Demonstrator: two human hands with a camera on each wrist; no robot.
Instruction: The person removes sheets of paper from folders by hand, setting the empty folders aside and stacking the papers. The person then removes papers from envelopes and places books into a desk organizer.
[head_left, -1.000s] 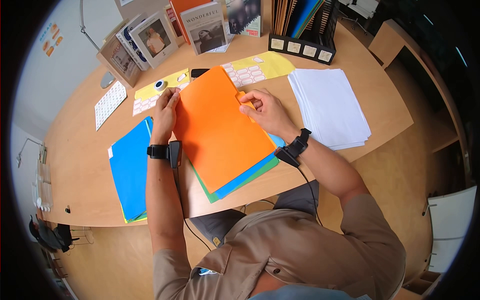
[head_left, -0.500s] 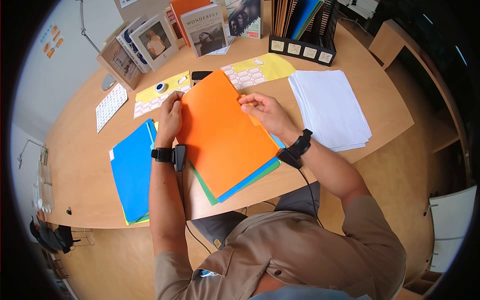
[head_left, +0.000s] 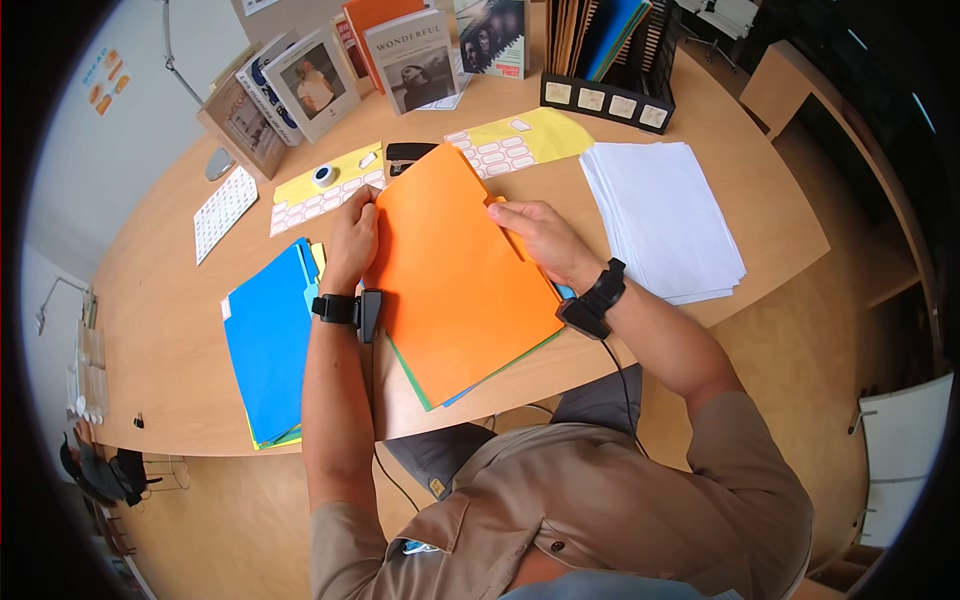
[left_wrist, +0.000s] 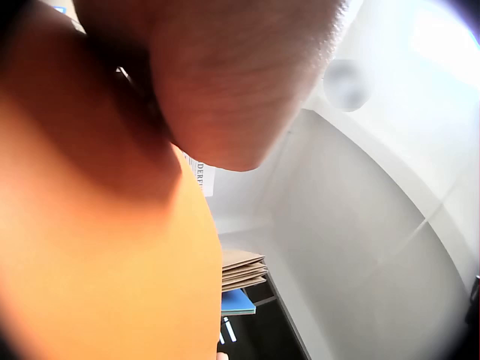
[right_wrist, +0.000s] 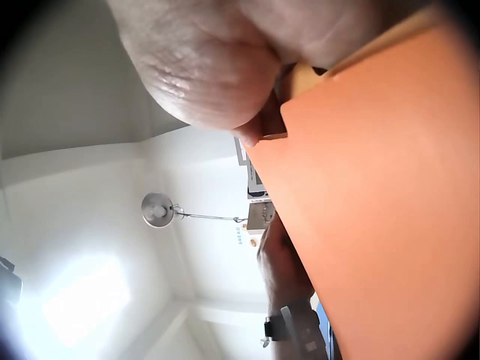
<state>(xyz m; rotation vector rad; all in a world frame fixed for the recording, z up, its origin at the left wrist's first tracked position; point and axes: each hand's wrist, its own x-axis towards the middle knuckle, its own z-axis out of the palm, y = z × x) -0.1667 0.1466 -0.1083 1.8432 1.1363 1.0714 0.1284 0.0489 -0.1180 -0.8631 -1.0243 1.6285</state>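
An orange file folder [head_left: 465, 290] is held up over the desk by both hands, blue and green folder edges showing from behind it. My left hand [head_left: 352, 242] grips its left edge, fingers curled behind. At the tabbed right edge my right hand [head_left: 545, 240] pinches the folder, thumb in front and fingers mostly hidden. The orange sheet [left_wrist: 112, 247] fills much of the left wrist view beside the hand. In the right wrist view the cut of its tab shows just under the right hand [right_wrist: 202, 67]. Left of the left forearm lies a stack of blue folders [head_left: 268, 345].
White paper [head_left: 660, 220] is stacked at the right. Yellow label sheets [head_left: 530, 135], a black stapler [head_left: 410, 153] and a small white round container [head_left: 324, 176] lie beyond the folders. Books [head_left: 415, 65] and a black file rack [head_left: 607, 103] stand at the back.
The orange folder has shifted slightly right with both hands and covers more of the blue and green ones. My right fingers have closed onto its edge.
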